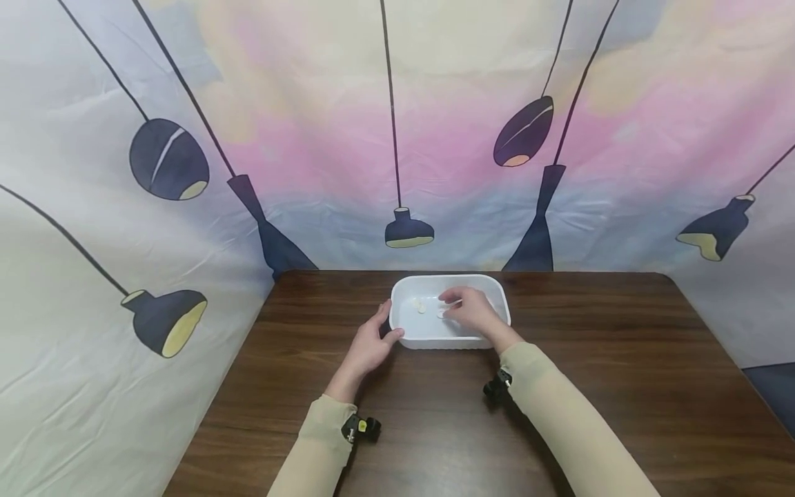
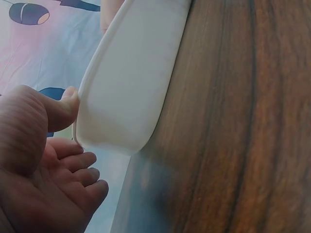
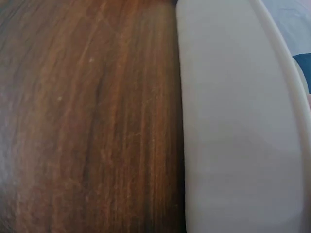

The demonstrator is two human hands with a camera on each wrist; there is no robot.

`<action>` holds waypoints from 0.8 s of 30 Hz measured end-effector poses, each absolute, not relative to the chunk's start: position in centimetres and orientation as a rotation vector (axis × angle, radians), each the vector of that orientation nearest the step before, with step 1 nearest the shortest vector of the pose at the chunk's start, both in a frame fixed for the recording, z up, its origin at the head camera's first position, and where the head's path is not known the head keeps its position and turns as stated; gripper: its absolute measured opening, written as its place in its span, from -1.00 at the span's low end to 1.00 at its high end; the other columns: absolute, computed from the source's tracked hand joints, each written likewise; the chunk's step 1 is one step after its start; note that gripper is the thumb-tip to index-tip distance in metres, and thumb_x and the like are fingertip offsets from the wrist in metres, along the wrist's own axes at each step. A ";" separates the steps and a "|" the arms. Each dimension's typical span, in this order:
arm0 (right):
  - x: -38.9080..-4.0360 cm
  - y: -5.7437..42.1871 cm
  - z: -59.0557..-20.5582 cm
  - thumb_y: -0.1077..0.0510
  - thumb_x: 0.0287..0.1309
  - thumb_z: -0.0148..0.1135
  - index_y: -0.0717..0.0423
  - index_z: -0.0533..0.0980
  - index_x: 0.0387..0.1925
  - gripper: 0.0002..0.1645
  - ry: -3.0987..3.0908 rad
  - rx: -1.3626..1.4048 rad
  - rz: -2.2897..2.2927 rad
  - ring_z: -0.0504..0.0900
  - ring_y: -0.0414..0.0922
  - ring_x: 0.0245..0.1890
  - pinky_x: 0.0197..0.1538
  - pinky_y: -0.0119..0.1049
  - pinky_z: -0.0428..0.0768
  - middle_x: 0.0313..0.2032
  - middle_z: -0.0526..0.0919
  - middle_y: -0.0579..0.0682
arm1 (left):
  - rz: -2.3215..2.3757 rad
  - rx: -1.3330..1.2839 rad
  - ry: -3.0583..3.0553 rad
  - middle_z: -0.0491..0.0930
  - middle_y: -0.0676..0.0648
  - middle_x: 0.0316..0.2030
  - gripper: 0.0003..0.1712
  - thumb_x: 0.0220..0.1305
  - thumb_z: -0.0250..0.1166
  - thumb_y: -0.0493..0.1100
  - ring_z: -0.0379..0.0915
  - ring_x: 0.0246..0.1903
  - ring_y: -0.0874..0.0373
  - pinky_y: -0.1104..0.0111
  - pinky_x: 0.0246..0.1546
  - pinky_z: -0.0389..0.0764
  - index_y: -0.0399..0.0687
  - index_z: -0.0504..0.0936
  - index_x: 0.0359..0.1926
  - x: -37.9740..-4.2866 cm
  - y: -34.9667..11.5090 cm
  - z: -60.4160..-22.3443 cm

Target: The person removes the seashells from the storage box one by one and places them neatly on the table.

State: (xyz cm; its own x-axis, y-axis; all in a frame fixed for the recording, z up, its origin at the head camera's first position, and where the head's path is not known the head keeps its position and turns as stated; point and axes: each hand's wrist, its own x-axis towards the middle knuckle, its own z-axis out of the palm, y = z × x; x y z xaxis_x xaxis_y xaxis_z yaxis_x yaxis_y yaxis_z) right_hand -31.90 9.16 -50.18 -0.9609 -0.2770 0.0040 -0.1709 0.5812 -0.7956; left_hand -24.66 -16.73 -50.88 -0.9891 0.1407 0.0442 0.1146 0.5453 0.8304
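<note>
A white rectangular tray (image 1: 450,343) with rounded corners stands near the table's far edge. At its left front corner my left hand (image 1: 368,347) holds it, thumb on the rim and fingers along the outside. In the left wrist view the left hand (image 2: 53,155) has its curled fingers below the corner of the tray (image 2: 131,73). Inside the tray, small pale yellow discs (image 1: 421,309) lie left of centre. My right hand (image 1: 474,309) reaches in over the front rim, its fingertips right at a small white disc (image 1: 440,314); I cannot tell whether they pinch it.
The brown wooden table (image 1: 435,414) spreads out in front of the tray. Behind it hangs a cloth backdrop (image 1: 323,138) printed with dark lamps. A small black device (image 1: 363,427) is strapped to each wrist. In the right wrist view the tray's side wall (image 3: 238,121) fills the right half.
</note>
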 end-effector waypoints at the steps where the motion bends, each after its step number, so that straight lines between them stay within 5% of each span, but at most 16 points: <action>1: -31.9 9.1 -50.2 0.31 0.19 0.48 0.21 0.72 0.11 -0.58 2.689 -0.388 -1.305 0.73 0.09 0.00 0.12 -0.04 0.70 0.03 0.77 0.14 | 1.467 0.227 2.738 0.12 -0.25 0.64 -0.16 0.53 0.33 -0.15 0.00 0.64 -0.14 -0.09 0.60 0.07 -0.20 0.18 0.67 -24.7 -16.7 -50.9; 10: -32.0 8.2 -50.5 0.33 0.20 0.47 0.17 0.75 0.02 -0.67 2.792 -0.439 -1.043 0.69 -0.03 -0.11 0.10 -0.06 0.66 -0.15 0.78 0.03 | 1.465 0.236 2.743 0.13 -0.25 0.63 -0.16 0.54 0.32 -0.17 0.01 0.63 -0.14 -0.07 0.61 0.07 -0.21 0.16 0.67 -24.8 -16.7 -51.0; 24: -31.8 7.9 -50.1 0.41 0.28 0.33 0.17 0.74 0.08 -0.64 2.782 -0.488 -0.989 0.72 0.01 -0.04 0.14 -0.04 0.67 -0.05 0.79 0.06 | 1.465 0.236 2.720 0.12 -0.22 0.64 -0.15 0.55 0.32 -0.12 0.01 0.63 -0.15 -0.09 0.60 0.08 -0.17 0.15 0.68 -24.8 -17.0 -51.2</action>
State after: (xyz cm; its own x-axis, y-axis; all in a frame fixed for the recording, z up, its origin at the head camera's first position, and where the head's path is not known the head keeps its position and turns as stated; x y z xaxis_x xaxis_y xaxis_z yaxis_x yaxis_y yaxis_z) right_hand -31.80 7.90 -50.08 -0.9359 -0.3509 -0.0309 -0.2526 0.7296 -0.6355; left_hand -24.83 -16.97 -51.17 -0.9875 0.1540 0.0343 0.1135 0.5418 0.8328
